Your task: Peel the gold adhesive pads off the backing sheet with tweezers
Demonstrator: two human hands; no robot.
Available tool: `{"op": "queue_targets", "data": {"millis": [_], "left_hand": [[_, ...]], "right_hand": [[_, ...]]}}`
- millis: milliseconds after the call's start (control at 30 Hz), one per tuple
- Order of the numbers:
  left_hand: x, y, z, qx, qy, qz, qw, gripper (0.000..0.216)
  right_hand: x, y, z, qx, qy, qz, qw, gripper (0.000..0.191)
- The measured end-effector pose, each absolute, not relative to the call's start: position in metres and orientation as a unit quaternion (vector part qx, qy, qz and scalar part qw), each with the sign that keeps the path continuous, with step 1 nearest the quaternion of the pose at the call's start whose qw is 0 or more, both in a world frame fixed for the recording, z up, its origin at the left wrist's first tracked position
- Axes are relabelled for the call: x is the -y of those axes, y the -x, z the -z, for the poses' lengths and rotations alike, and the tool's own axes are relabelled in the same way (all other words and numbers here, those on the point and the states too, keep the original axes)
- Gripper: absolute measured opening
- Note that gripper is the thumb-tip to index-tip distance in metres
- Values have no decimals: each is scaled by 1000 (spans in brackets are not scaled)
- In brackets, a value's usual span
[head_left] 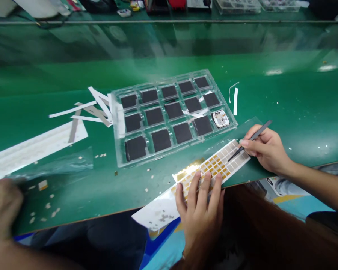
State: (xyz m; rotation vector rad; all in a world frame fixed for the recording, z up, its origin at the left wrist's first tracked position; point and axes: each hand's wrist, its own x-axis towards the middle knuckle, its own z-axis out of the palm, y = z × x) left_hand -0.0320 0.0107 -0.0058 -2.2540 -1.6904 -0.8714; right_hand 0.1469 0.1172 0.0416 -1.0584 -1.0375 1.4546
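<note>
Left hand point(199, 212), my fingers flat on sheet point(236, 153); right hand point(267, 150) pinching tweezers point(252, 138).
Risk: sheet overhangs bench point(270, 93); slack pressure lets it slide, and the tip tears a label point(214, 162).

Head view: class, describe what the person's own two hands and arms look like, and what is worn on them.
Left hand and right hand are bare: no gloves, no rings visible, nails short. The right forearm shows no sleeve.

Right hand point(266, 149) with tweezers point(260, 131) on sticker sheet point(238, 152), left hand point(199, 212) flat on it
</note>
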Motion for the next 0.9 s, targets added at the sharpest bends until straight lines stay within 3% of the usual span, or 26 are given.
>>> {"op": "queue_targets", "data": {"millis": [100, 300, 900], "left_hand": [[-5, 36, 5, 563, 772, 279, 93, 36], [-3, 38, 6, 574, 775, 254, 69, 37], [-5, 37, 8, 572, 769, 280, 61, 36]], "right_hand": [[-121, -141, -53, 435, 445, -598, 505, 18], [-140, -115, -44, 441, 468, -653, 400, 27], [-144, -106, -38, 453, 490, -642, 377, 29]]}}
